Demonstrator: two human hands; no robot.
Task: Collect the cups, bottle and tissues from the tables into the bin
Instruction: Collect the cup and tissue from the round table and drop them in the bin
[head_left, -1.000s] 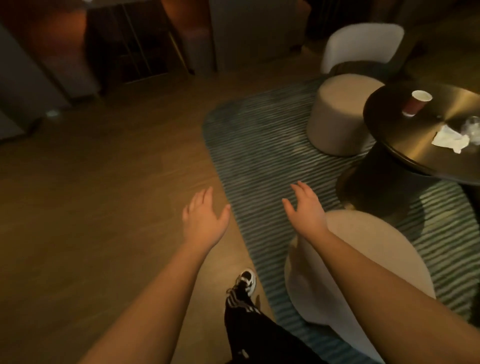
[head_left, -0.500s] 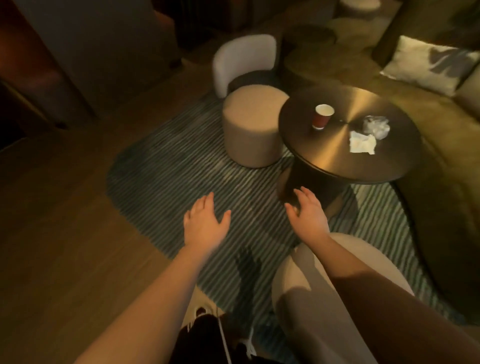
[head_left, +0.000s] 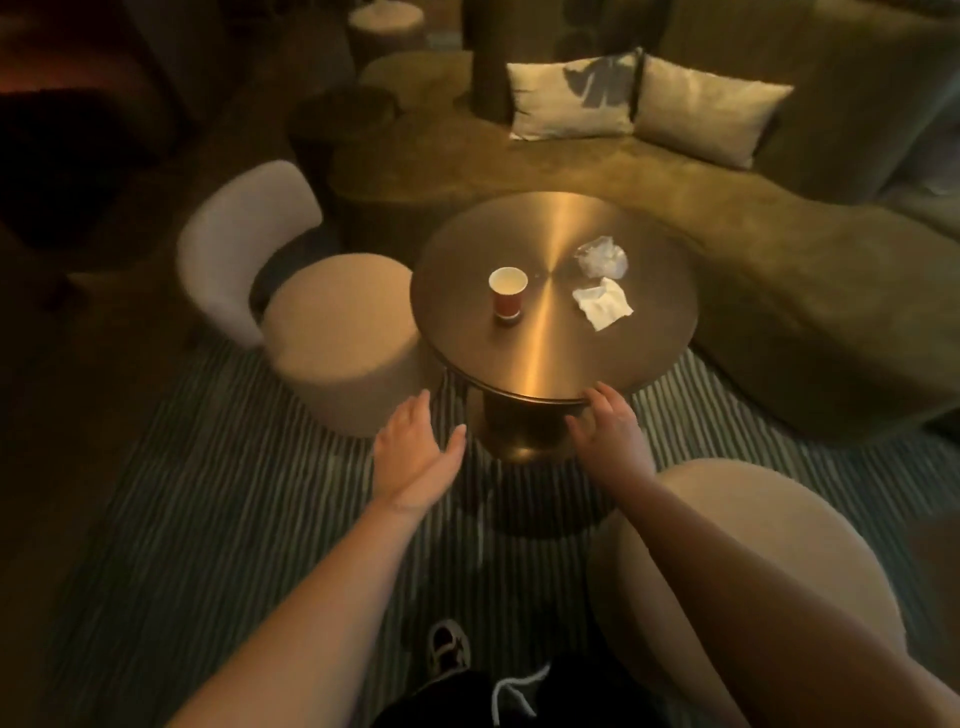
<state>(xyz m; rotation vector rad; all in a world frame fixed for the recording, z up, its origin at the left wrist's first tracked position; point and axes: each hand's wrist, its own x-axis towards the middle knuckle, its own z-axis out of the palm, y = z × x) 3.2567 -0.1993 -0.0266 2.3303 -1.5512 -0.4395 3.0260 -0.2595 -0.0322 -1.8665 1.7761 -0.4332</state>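
Note:
A red paper cup (head_left: 507, 293) stands upright on the round brass table (head_left: 540, 364), left of centre. To its right lies a flat white tissue (head_left: 602, 303), and behind that a crumpled one (head_left: 600, 256). My left hand (head_left: 415, 452) hovers over the striped rug, short of the table's near-left edge, fingers straight and empty. My right hand (head_left: 610, 431) is held out at the table's near rim, fingers relaxed, holding nothing. No bin or bottle is in view.
A beige round chair (head_left: 332, 332) stands left of the table and a beige pouf (head_left: 753, 561) sits under my right arm. A curved olive sofa (head_left: 779, 270) with two cushions (head_left: 639, 98) wraps behind and to the right. My shoe (head_left: 448, 647) is on the striped rug (head_left: 208, 493).
The view has swung right and closer, bringing the table from the right side to straight ahead. Both hands stay held out and empty, now reaching the table's near edge.

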